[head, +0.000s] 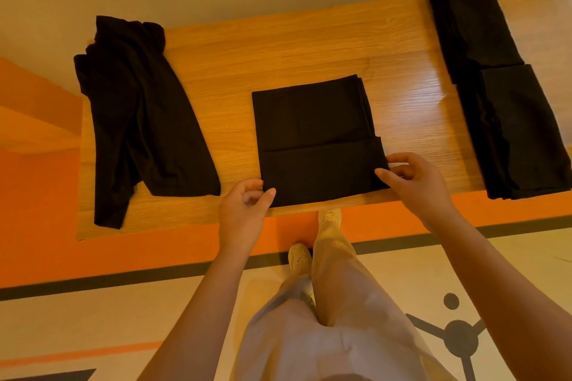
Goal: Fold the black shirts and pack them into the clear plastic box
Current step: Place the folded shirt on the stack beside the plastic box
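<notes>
A partly folded black shirt (312, 133) lies as a flat rectangle in the middle of the wooden table (278, 49), its near part folded up over itself. My left hand (244, 210) pinches the near left corner of that fold, thumb on top of the cloth. My right hand (414, 182) pinches the near right edge between thumb and fingers. A loose pile of unfolded black shirts (139, 120) lies at the left end of the table. The clear plastic box is not in view.
Two stacks of folded black shirts sit at the table's right end, one at the back (470, 21) and one nearer (520, 133). My legs and shoes (329, 219) stand at the table's near edge. A black chair base (461, 340) is on the floor at right.
</notes>
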Demonstrator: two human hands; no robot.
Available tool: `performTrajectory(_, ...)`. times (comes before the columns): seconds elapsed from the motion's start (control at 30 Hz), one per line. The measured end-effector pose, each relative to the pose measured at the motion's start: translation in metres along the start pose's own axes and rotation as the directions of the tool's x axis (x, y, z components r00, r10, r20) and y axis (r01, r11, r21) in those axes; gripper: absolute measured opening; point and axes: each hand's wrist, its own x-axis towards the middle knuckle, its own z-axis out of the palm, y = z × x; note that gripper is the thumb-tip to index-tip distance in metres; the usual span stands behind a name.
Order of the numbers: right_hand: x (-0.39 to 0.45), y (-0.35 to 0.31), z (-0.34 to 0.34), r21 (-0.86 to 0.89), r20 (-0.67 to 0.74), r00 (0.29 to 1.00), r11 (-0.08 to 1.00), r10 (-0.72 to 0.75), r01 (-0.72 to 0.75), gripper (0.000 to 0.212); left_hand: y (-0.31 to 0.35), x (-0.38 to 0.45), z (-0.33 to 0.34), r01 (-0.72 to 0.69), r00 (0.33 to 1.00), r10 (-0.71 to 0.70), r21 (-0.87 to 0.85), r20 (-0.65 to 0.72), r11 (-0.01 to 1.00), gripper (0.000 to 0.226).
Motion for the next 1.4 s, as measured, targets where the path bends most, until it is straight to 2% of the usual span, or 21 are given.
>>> performTrajectory(0.1,-0.004,0.006,0.001,-0.008,-0.007,0.999,0.999,-0.032,0.032,0.035,-0.004,-0.003,-0.001,-0.022,0.999,0.022,0.003,-0.023,1.000,0.023)
performTrajectory(0.27,-0.011,0.013,0.006,-0.178,-0.055,0.994,0.981,-0.090,0.078,0.038,-0.011,-0.011,0.000,-0.076,0.994,0.084,0.119,-0.069,0.990,0.026)
performTrajectory(0.33,-0.015,0.011,0.009,-0.297,-0.143,0.967,0.941,-0.211,0.162,0.039,-0.011,-0.013,0.001,-0.162,0.972,0.194,0.218,-0.133,0.962,0.031)
performTrajectory(0.4,-0.018,0.008,0.016,-0.444,-0.167,0.878,0.829,-0.449,0.340,0.040,-0.009,-0.013,0.007,-0.347,0.889,0.434,0.404,-0.146,0.846,0.036)
performTrajectory(0.47,-0.017,0.005,0.029,-0.526,-0.049,0.788,0.686,-0.614,0.502,0.042,-0.004,-0.013,0.022,-0.501,0.804,0.594,0.530,-0.006,0.684,0.042)
performTrajectory(0.5,-0.015,0.005,0.038,-0.549,0.036,0.762,0.624,-0.646,0.555,0.044,-0.003,-0.012,0.031,-0.551,0.780,0.617,0.579,0.103,0.601,0.046)
performTrajectory(0.57,-0.011,0.011,0.054,-0.615,0.184,0.749,0.520,-0.636,0.593,0.050,-0.009,-0.010,0.048,-0.585,0.771,0.573,0.665,0.278,0.464,0.055)
performTrajectory(0.67,-0.003,0.026,0.063,-0.715,0.268,0.797,0.444,-0.540,0.541,0.058,-0.024,-0.001,0.056,-0.550,0.798,0.492,0.753,0.347,0.360,0.061)
performTrajectory(0.73,0.000,0.031,0.059,-0.750,0.268,0.812,0.417,-0.519,0.514,0.061,-0.029,0.003,0.052,-0.537,0.803,0.495,0.763,0.332,0.359,0.063)
performTrajectory(0.87,0.000,0.033,0.055,-0.768,0.236,0.832,0.428,-0.502,0.476,0.062,-0.031,0.001,0.045,-0.461,0.841,0.479,0.796,0.251,0.393,0.066)
performTrajectory(0.97,0.002,0.033,0.055,-0.774,0.276,0.827,0.397,-0.489,0.493,0.063,-0.025,0.001,0.050,-0.448,0.856,0.447,0.803,0.259,0.394,0.064)
performTrajectory(1.07,0.007,0.025,0.053,-0.738,0.266,0.837,0.456,-0.479,0.496,0.061,-0.019,0.006,0.049,-0.446,0.859,0.438,0.807,0.264,0.388,0.064)
performTrajectory(1.17,0.026,-0.001,0.051,-0.657,0.268,0.801,0.506,-0.536,0.559,0.058,0.004,0.020,0.041,-0.489,0.829,0.484,0.784,0.282,0.383,0.062)
performTrajectory(1.27,0.067,-0.035,0.049,-0.663,0.268,0.775,0.474,-0.573,0.579,0.053,0.047,0.053,0.037,-0.524,0.795,0.520,0.785,0.313,0.329,0.058)
performTrajectory(1.4,0.123,-0.066,0.040,-0.709,0.281,0.800,0.447,-0.529,0.545,0.042,0.093,0.117,0.035,-0.510,0.807,0.457,0.832,0.375,0.218,0.052)
